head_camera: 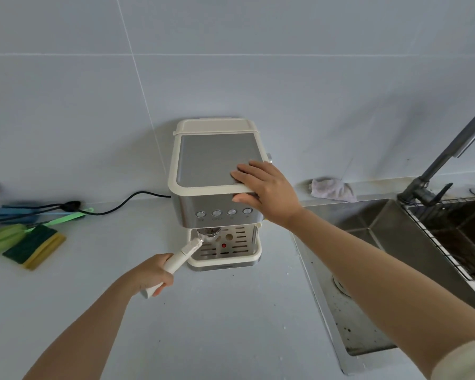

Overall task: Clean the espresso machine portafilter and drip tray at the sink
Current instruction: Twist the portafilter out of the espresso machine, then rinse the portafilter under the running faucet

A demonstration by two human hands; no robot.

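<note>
A cream and steel espresso machine (214, 171) stands on the grey counter against the tiled wall. Its portafilter (192, 246) sits under the brew head, coffee grounds showing in the basket, with the cream handle pointing toward me and to the left. My left hand (151, 272) grips that handle. My right hand (263, 190) rests on the machine's top right corner, fingers straight on the steel top and thumb against the front edge. The slotted cream drip tray (231, 252) sits in the machine's base.
A steel sink (373, 229) lies to the right with a dark faucet (447, 157), a wire rack (450, 237) and a crumpled cloth (332, 189) behind it. Green and yellow sponges (33, 246), brushes and a black power cord (126, 200) lie at the left.
</note>
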